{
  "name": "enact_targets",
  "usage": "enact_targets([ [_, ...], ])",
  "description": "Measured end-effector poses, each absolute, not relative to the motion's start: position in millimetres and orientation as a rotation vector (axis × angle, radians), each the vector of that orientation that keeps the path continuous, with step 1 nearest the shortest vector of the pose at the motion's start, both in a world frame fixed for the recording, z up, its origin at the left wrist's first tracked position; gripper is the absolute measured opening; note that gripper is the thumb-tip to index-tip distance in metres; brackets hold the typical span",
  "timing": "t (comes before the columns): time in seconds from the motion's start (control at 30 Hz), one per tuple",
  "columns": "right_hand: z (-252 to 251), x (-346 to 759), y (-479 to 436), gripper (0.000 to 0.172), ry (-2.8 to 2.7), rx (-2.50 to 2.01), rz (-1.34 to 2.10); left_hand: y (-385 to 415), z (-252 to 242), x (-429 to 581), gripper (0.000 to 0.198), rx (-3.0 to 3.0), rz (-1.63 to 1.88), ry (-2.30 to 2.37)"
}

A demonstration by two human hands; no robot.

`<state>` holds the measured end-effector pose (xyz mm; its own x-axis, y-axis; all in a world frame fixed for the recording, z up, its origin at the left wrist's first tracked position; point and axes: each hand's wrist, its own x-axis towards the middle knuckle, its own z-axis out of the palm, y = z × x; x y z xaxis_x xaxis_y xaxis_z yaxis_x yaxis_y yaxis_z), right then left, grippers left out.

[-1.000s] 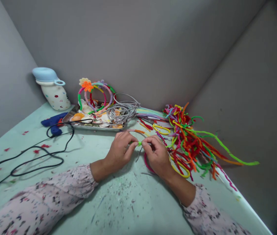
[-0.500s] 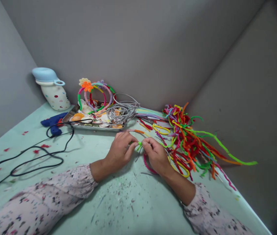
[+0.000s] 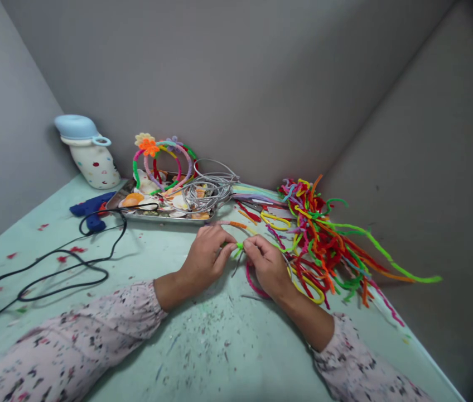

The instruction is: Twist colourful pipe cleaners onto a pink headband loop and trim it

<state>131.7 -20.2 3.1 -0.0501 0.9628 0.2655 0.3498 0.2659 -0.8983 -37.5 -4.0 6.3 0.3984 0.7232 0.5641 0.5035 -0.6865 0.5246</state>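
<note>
Between my fingertips, in the middle of the head view, is a bright green pipe cleaner (image 3: 240,246). My left hand (image 3: 208,255) pinches it from the left, thumb against forefinger. From the right, my right hand (image 3: 266,263) pinches it a small distance away. Thin grey wire ends poke down just below the green piece. A wire partly wrapped in orange and yellow pipe cleaner (image 3: 239,225) curves behind my hands. Under my right hand lies a pink pipe cleaner (image 3: 253,283), partly hidden by the palm.
A heap of coloured pipe cleaners (image 3: 324,245) spreads at right, beside yellow-handled scissors (image 3: 276,221). Behind stand a metal tray (image 3: 161,219), finished hoops (image 3: 163,144) and coiled grey wire (image 3: 209,192). At left are a blue glue gun (image 3: 92,207), its black cord (image 3: 69,286) and a bottle (image 3: 94,166).
My right hand has shifted very slightly to the right, showing a little more of the green pipe cleaner. The left hand has hardly moved.
</note>
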Motion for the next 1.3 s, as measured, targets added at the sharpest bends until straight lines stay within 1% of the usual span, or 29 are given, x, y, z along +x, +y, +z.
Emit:
enact_targets([
  [0.2,2.5,132.6,-18.8,0.027,-1.593,-1.236,0.837,-5.1,8.4,-36.5,0.015,2.405,1.169,1.080],
  [0.43,2.3,132.6,-18.6,0.026,-1.527,-1.246,0.908,-4.3,7.6,-37.1,0.015,2.398,1.163,1.095],
  [0.6,2.0,132.2,-19.1,0.029,-1.553,-1.229,0.905,-4.1,7.2,-37.5,0.015,2.396,1.163,1.091],
  [0.9,3.5,131.4,-17.5,0.029,-1.597,-1.186,0.890,-4.3,8.6,-36.4,0.015,2.417,1.161,1.074],
  [1.3,1.5,131.7,-18.1,0.031,-1.557,-1.195,0.959,-4.1,8.4,-37.9,0.015,2.393,1.157,1.079],
])
